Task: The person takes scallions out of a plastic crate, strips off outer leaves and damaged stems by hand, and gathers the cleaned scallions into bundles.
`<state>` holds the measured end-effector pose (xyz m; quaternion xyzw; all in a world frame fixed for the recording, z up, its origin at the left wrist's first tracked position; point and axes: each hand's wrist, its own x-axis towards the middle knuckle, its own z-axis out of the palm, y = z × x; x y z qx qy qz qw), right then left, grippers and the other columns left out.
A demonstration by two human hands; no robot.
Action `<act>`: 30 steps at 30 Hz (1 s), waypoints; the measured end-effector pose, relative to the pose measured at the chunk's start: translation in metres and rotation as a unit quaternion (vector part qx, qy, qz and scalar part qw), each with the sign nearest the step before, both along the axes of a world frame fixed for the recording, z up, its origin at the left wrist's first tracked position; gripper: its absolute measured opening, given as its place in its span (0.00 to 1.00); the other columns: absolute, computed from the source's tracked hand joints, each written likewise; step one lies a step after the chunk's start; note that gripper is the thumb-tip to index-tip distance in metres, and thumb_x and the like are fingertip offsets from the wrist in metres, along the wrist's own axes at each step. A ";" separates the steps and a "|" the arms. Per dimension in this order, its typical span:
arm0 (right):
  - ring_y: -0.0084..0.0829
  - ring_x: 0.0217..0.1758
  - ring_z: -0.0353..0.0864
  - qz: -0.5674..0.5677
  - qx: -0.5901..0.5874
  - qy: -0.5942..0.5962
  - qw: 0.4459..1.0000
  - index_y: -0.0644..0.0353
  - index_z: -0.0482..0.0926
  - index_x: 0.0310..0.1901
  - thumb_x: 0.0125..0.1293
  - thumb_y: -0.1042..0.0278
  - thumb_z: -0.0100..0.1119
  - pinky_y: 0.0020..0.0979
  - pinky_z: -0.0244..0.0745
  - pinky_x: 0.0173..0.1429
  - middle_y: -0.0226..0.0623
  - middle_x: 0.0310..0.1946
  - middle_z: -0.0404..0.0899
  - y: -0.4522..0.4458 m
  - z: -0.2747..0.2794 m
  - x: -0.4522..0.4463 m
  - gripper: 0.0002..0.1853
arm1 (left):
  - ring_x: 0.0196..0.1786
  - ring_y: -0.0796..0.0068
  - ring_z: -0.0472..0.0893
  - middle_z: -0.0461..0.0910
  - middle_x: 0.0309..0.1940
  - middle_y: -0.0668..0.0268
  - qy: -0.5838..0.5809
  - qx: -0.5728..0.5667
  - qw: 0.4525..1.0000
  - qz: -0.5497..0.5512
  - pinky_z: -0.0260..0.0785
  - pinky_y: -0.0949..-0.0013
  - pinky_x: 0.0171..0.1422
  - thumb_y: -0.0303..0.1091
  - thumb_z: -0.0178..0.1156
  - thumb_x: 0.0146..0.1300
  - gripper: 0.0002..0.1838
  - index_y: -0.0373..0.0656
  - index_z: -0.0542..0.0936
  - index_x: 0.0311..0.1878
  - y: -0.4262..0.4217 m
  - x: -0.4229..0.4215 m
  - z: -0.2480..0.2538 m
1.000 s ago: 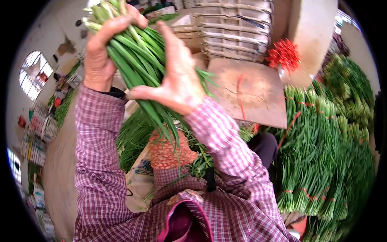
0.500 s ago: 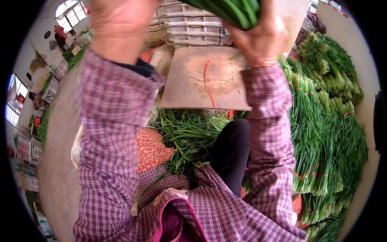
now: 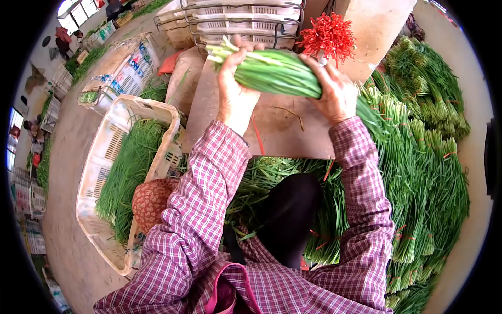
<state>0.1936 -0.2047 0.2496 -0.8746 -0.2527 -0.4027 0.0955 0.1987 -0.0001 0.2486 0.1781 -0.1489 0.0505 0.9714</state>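
Observation:
A bunch of garlic chives point(image 3: 277, 73) is held sideways above a wooden board point(image 3: 206, 123), its pale stem ends to the left and its green leaves trailing to the right. My left hand point(image 3: 235, 91) is closed round the stem end. Nearer the leaf end, my right hand point(image 3: 337, 93) grips the same bunch. On the board below lie a red tie point(image 3: 258, 135) and a thin dry strand point(image 3: 291, 115). A thick cluster of red ties point(image 3: 328, 37) hangs just behind my right hand.
A white plastic crate point(image 3: 86, 196) of loose chives stands at my left. Tied chive bundles point(image 3: 413, 183) are piled at my right. Stacked white crates point(image 3: 246, 25) rise behind the board. Loose chives point(image 3: 272, 167) lie below it, around my knee.
Both hands have come down from the top of the view with the chives, which now lie level over the board. My head view has shifted, bringing the left crate and the red tie cluster into sight.

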 end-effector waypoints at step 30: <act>0.42 0.30 0.82 0.098 -0.084 0.413 0.901 0.53 0.79 0.38 0.59 0.59 0.61 0.40 0.78 0.35 0.38 0.27 0.82 0.032 -0.107 -0.038 0.10 | 0.50 0.63 0.79 0.79 0.39 0.64 0.210 -0.009 0.976 0.061 0.72 0.49 0.60 0.27 0.65 0.54 0.11 0.46 0.76 0.40 0.038 0.080 -0.071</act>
